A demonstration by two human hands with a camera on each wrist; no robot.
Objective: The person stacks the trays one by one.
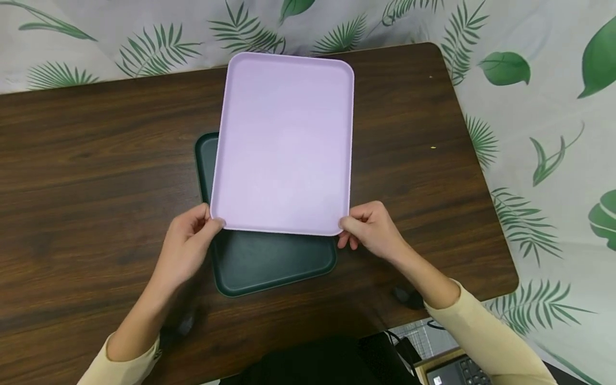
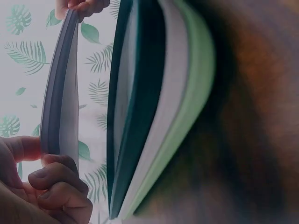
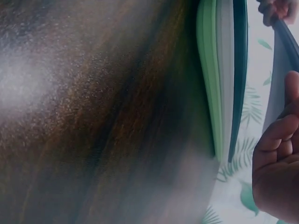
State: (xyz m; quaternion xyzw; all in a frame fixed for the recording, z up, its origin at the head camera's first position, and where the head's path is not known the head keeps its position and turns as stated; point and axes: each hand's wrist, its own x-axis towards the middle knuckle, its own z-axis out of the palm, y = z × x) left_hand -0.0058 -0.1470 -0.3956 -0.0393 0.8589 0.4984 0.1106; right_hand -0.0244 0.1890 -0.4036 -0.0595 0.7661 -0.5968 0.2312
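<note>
A lilac rectangular tray (image 1: pixel 284 144) is held up by both hands at its near corners. My left hand (image 1: pixel 185 246) pinches the near left corner, thumb on top and fingers beneath. At the near right corner my right hand (image 1: pixel 372 230) pinches the rim the same way. Below it, and partly covered by it, lies a dark green tray (image 1: pixel 271 262). Both wrist views show a gap between the lifted tray and the stack. Under the dark green tray, the left wrist view shows a pale grey-looking tray (image 2: pixel 161 100) and a light green tray (image 2: pixel 198 79), stacked on the table.
The stack sits on a dark wood-grain table (image 1: pixel 96 176). A leaf-patterned cloth (image 1: pixel 520 133) hangs behind and to the right. Past the table's near edge, at lower right, are a dark keypad device (image 1: pixel 462 371) and a black cable (image 1: pixel 401 347).
</note>
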